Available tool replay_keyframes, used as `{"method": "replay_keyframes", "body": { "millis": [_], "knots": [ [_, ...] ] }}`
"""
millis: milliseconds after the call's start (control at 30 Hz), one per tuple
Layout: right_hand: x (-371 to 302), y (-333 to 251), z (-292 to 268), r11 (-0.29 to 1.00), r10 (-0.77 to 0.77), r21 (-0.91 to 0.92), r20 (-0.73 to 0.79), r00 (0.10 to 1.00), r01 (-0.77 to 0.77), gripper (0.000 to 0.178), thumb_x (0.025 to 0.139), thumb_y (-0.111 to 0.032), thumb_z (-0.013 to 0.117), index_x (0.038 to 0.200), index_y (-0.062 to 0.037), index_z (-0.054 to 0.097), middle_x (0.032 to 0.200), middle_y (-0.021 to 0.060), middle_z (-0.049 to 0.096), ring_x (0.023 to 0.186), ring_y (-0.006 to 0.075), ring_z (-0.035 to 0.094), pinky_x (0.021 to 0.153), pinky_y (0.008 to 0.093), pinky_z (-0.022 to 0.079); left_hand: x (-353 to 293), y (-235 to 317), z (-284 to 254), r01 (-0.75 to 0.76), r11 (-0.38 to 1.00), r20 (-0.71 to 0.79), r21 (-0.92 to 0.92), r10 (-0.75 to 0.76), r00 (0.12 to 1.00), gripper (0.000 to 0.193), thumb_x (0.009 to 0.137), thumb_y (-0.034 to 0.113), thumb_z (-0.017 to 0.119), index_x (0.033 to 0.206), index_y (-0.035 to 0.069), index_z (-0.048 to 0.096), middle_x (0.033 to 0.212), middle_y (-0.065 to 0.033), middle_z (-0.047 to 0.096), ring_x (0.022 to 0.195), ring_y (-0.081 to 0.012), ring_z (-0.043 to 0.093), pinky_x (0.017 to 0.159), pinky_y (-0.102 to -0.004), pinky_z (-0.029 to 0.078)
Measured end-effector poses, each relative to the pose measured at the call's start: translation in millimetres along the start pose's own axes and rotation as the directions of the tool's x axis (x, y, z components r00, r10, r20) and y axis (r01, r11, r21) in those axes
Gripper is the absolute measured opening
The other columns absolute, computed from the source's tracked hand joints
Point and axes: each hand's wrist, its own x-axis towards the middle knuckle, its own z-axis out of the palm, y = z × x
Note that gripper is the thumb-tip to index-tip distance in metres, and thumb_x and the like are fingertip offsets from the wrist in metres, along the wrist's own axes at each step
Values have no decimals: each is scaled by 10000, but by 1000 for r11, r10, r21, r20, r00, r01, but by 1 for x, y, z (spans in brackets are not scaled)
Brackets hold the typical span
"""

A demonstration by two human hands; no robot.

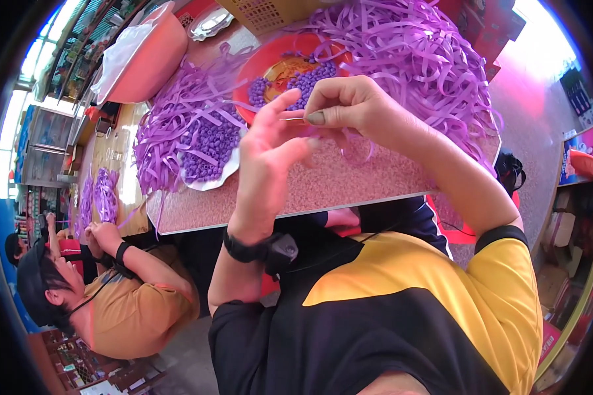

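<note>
While left hand (267, 148) gapes, right (349, 108) pinches thin piece (293, 119).

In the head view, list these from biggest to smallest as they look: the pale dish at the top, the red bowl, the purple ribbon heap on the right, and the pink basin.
1. Purple ribbon heap
2. Red bowl and pink basin: too alike to rank
3. Pale dish

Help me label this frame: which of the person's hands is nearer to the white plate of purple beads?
Left. The left hand is just right of the white plate; the right hand is farther right, near the red bowl.
</note>
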Motion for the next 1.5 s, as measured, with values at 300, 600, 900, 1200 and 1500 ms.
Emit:
{"method": "replay_keyframes", "body": {
  "millis": [300,600,900,1200,1500],
  "knots": [
    [-4,-7,-21,994,97,47,-66,993,-94,120,941,-120,642,929,-1,638,742,4,609,605,61,560,529,200,431,35,-19,-11,314,942,221,-122,-282,933,144,886,116,716,976,9,684,700,10,601,557,-49,512,504,-205,393],
    [-1,-2,-22,997,24,-65,-155,988,-34,84,931,-124,658,925,-40,653,742,-34,597,634,28,529,520,185,386,36,-9,4,234,972,202,1,-229,952,118,900,110,703,954,5,693,699,-1,612,532,-49,501,483,-205,386],
    [-6,-18,-17,1000,14,-14,-269,963,-18,63,916,-105,657,922,-44,668,739,-30,605,615,15,532,497,180,373,51,-34,-8,306,940,335,-151,-243,910,104,906,95,690,939,-3,682,706,-17,615,542,-57,508,471,-202,374],
    [0,-5,-26,517,-504,-803,-8,864,295,134,842,59,638,963,2,644,857,68,607,723,197,599,656,287,497,53,-38,-13,286,879,257,-383,-196,946,108,907,70,662,955,-27,659,711,-9,567,564,-59,482,446,-202,341],
    [-4,-4,-22,502,-449,-849,-95,889,163,131,836,33,659,954,-25,663,846,94,648,751,241,658,665,312,511,50,-38,-16,300,864,228,-405,-222,948,109,897,57,646,950,-38,658,700,-2,541,548,-58,453,431,-208,324]
  ]
}}
